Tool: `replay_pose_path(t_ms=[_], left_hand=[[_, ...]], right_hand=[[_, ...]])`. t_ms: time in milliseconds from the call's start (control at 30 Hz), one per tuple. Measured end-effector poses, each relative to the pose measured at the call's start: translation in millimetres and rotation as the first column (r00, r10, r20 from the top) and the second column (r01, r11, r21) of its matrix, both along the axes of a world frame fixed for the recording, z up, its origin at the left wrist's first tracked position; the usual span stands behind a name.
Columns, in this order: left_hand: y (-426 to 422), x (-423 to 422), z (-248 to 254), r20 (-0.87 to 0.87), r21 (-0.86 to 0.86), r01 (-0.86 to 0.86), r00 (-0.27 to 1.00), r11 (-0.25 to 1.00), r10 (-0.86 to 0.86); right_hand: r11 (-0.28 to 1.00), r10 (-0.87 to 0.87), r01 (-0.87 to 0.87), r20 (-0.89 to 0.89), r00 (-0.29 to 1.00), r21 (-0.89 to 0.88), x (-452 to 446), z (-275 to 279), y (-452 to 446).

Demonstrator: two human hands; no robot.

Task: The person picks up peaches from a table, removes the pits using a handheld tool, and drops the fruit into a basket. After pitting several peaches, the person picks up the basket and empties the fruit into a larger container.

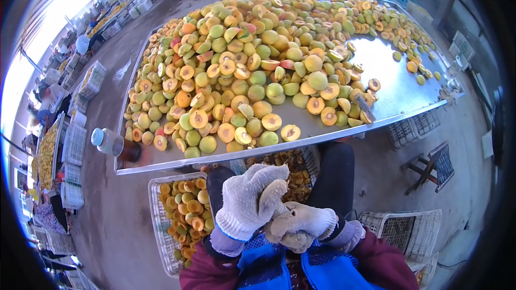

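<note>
Both of my hands wear white knitted work gloves and meet over my lap, touching each other. My left hand (251, 200) is closed, its thumb and fingers bent together beside the other glove. Below and to its right, my right hand (301, 225) is curled with its fingers folded in. A pale tip of cloth shows between the two gloves; whether it is a glove finger or something held, I cannot tell. Beyond them, whole and halved apricot-like fruits (226, 75) are heaped on the metal table (395, 75). A greyish stick-like tool (365, 108) lies at its near edge.
A jar of dark liquid (115, 146) stands at the table's left corner. White crates flank my legs: one with fruit halves (154, 204) on the left, another (424, 231) on the right. A folding stool (435, 166) stands right. Other people work at tables far left.
</note>
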State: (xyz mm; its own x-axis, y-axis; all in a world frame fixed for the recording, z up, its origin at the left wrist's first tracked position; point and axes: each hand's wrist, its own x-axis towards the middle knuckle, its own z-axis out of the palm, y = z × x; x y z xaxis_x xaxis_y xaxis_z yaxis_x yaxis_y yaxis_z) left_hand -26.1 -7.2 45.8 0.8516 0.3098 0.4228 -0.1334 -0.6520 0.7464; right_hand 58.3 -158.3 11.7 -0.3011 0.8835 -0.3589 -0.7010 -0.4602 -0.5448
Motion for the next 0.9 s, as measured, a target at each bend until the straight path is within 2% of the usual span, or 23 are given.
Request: replay_pose_path(t_ms=[33,67,100,133,200,267,300,333,367,400,433,467,500,533,600,667,700,733,767,800,833,867,900], left_hand=[[-0.7,3.1,2.0,-0.032,-0.108,0.051,0.998,0.993,-0.055],[-0.4,6.3,3.3,-0.057,-0.214,0.099,0.992,0.972,-0.114],[7.3,3.8,-1.8,-0.058,-0.357,0.205,0.969,0.911,-0.241],[7.9,6.3,-6.4,-0.052,-0.354,0.226,0.964,0.908,-0.26],[6.6,9.6,-12.5,0.155,-0.164,0.295,0.95,0.941,-0.271],[0.4,7.1,-23.4,0.183,-0.181,0.296,0.947,0.938,-0.263],[-5.7,6.0,-25.6,0.188,-0.468,0.297,0.954,0.833,-0.234],[-11.8,7.3,-26.3,0.18,-0.711,0.271,0.962,0.649,-0.204],[-23.9,9.6,-25.1,0.201,-0.827,0.239,0.971,0.509,-0.13],[-27.2,14.8,-29.9,0.198,-0.829,0.236,0.972,0.507,-0.128],[-27.5,21.1,-38.0,0.177,-0.962,0.19,0.981,0.197,-0.082],[-27.8,26.4,-41.3,0.141,-0.981,0.134,0.989,-0.137,-0.044],[-30.2,31.8,-33.2,-0.051,-0.989,-0.06,0.996,-0.136,-0.067],[-27.3,30.9,-35.1,-0.05,-0.989,-0.059,0.997,-0.136,-0.065],[-8.8,23.4,-50.2,-0.095,-0.962,-0.104,0.994,0.252,0.048],[27.8,1.1,-76.9,-0.042,-0.879,-0.162,0.963,0.449,0.265],[42.1,-13.6,-77.2,-0.133,-0.845,-0.333,0.889,0.418,0.438],[64.1,-33.1,-86.0,-0.276,-0.727,-0.543,0.792,0.421,0.544],[101.9,-59.5,-121.2,-0.328,-0.297,-0.679,0.733,0.671,0.596],[114.4,-71.4,-110.7,-0.489,0.496,-0.442,0.569,0.747,0.661],[109.8,-70.8,-112.8,-0.283,0.627,-0.444,0.636,0.64,0.718],[102.9,-63.4,-116.3,-0.06,0.728,-0.46,0.695,0.508,0.716],[100.1,-43.9,-113.6,-0.139,0.524,-0.473,0.773,0.708,0.619]], right_hand=[[0.99,-0.14,0.139,0.007,0.99,0.03,-5.7,5.7,1.2],[0.987,-0.156,0.155,0.017,0.988,0.029,-5.9,2.6,-0.6],[0.986,-0.123,0.132,-0.083,0.989,0.105,-4.9,-4.4,-1.9],[0.975,-0.083,0.117,-0.181,0.98,0.187,-4.2,-10.5,-2.8],[0.973,-0.079,0.126,-0.23,0.97,0.195,-4.3,-12.8,-6.5],[0.976,-0.05,0.112,-0.31,0.95,0.187,-3.5,-10.8,-9.8],[0.976,-0.056,0.118,-0.31,0.949,0.185,-1.7,-12.0,-10.9],[0.972,-0.014,0.095,-0.349,0.937,0.216,0.8,-14.3,-11.4],[0.966,0.032,0.07,-0.387,0.922,0.248,2.7,-15.4,-11.3],[0.967,0.032,0.07,-0.39,0.92,0.244,0.2,-8.1,-11.6],[0.988,0.017,0.039,-0.36,0.933,0.147,-5.1,5.4,-11.7],[0.999,0.008,0.009,-0.328,0.945,0.048,-8.4,13.7,-8.9],[0.912,0.238,-0.147,-0.202,0.95,0.382,-4.9,10.7,-0.8],[0.912,0.239,-0.149,-0.201,0.95,0.382,-1.4,5.5,-1.5],[0.988,0.155,-0.153,-0.203,0.967,0.027,6.6,-2.9,-8.7],[0.987,-0.152,0.153,-0.018,0.988,0.058,12.3,0.9,-14.7],[0.974,-0.226,0.224,0.091,0.97,0.029,11.7,-7.7,-17.9],[0.954,-0.296,0.3,0.199,0.934,0.011,11.1,-17.6,-20.9],[0.954,-0.298,0.301,0.193,0.935,0.014,17.6,-21.1,-23.1],[0.975,-0.204,0.216,0.18,0.962,-0.054,23.7,-24.0,-25.9],[0.985,-0.104,0.125,0.163,0.981,-0.12,27.7,-25.9,-25.8],[0.986,-0.107,0.126,0.162,0.981,-0.113,29.2,-27.1,-21.7],[0.981,-0.095,0.124,0.187,0.978,-0.147,26.4,-28.2,-18.0]])
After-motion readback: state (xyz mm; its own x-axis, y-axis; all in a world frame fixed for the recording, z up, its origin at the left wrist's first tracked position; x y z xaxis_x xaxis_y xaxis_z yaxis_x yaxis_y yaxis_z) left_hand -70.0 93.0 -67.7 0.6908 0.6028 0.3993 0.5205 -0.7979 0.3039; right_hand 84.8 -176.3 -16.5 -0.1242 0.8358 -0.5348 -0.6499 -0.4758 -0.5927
